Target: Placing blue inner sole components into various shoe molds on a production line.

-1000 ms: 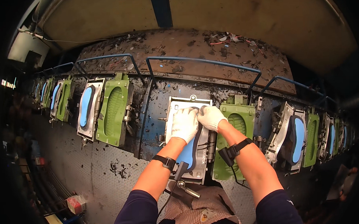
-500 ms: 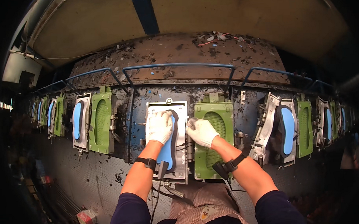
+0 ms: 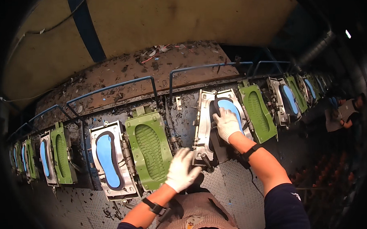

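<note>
Blue-topped sole (image 3: 228, 103), edged in black, lay right under our right grip (image 3: 228, 124), whose gloved fingertips touched the left edge of its upper half. We could not tell whether those fingers were pinching the edge or only resting on it; the palm covered part of the sole's middle. Our left grip (image 3: 180, 171) was released, fingers spread and holding nothing, well apart from the sole, just beside the lower right side of a green mould half (image 3: 149, 152).

Around the sole we had the silver mould half (image 3: 240, 105) that it lay on. To its left stood a curved silver plate (image 3: 203, 128), tilted, with a metal handle (image 3: 207, 163) at its lower end. To its right we saw another green mould half with a tread pattern (image 3: 256, 114).

Farther left, past our left grip, a second blue sole (image 3: 107, 157) lay in its own silver mould half (image 3: 126, 173), apart from both our hands. More opened moulds lined the surface (image 3: 186, 126) toward either side. Behind them ran blue rails (image 3: 204, 67), and beyond those a brown board (image 3: 125, 74) was strewn with scraps. Below us was a patterned metal floor (image 3: 236, 187), and at far right another person (image 3: 345, 113) stood.
</note>
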The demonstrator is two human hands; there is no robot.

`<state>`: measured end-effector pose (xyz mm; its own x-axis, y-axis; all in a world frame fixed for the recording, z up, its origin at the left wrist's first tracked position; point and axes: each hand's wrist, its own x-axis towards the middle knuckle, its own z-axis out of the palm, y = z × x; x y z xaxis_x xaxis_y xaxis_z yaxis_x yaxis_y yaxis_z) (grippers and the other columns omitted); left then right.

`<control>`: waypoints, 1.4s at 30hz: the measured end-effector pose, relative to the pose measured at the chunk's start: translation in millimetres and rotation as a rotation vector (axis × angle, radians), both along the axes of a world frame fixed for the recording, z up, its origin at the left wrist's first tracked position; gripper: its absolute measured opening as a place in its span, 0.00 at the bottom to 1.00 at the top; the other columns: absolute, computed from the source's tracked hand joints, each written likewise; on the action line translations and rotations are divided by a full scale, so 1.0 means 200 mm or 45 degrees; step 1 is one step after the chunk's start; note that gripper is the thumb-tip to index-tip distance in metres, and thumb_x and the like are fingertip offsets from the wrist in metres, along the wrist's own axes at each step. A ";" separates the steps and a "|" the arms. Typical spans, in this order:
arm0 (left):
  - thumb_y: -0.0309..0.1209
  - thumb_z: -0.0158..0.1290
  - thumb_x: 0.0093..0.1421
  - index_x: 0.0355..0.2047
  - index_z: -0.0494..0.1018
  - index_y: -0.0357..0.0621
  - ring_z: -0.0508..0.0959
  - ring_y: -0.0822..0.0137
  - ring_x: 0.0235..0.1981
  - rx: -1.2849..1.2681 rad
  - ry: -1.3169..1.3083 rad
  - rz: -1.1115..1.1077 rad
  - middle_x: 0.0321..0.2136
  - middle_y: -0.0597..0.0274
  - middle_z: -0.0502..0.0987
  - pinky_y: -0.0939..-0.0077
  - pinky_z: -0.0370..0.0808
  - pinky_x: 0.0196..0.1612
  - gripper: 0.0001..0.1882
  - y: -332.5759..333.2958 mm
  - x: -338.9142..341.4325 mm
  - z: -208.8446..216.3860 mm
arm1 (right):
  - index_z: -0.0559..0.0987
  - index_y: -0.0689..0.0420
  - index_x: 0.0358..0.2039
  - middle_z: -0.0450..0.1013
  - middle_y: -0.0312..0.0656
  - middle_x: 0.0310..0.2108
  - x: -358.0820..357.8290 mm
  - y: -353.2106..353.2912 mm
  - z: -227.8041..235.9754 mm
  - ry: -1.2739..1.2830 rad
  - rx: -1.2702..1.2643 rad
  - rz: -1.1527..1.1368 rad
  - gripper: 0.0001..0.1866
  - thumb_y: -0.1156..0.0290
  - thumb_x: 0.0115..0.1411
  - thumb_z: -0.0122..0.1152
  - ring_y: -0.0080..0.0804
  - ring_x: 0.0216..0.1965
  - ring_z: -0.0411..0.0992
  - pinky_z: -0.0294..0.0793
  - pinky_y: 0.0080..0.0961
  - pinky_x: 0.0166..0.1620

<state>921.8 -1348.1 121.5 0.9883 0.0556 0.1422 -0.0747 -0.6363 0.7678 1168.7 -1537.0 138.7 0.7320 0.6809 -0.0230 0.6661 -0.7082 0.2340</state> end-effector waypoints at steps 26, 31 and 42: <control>0.57 0.74 0.43 0.74 0.46 0.33 0.58 0.36 0.72 -0.108 0.359 0.767 0.71 0.33 0.54 0.50 0.60 0.72 0.70 -1.15 0.63 -0.28 | 0.65 0.62 0.70 0.52 0.59 0.74 0.44 -0.40 -0.17 0.562 0.624 -0.005 0.34 0.55 0.70 0.51 0.55 0.75 0.50 0.50 0.42 0.76; 0.32 0.65 0.57 0.51 0.79 0.42 0.75 0.44 0.60 0.288 -0.192 0.115 0.55 0.52 0.78 0.50 0.73 0.62 0.21 -0.98 0.72 -0.25 | 0.78 0.63 0.61 0.64 0.53 0.69 0.19 -0.86 -0.16 0.996 0.885 0.236 0.27 0.57 0.68 0.57 0.55 0.72 0.57 0.58 0.44 0.73; 0.31 0.63 0.58 0.41 0.81 0.36 0.81 0.47 0.48 -0.178 -0.251 0.410 0.43 0.48 0.82 0.57 0.78 0.55 0.13 -1.05 0.71 -0.23 | 0.83 0.59 0.31 0.75 0.45 0.31 0.14 -0.82 -0.17 0.717 1.068 0.384 0.11 0.64 0.64 0.64 0.47 0.37 0.72 0.73 0.43 0.44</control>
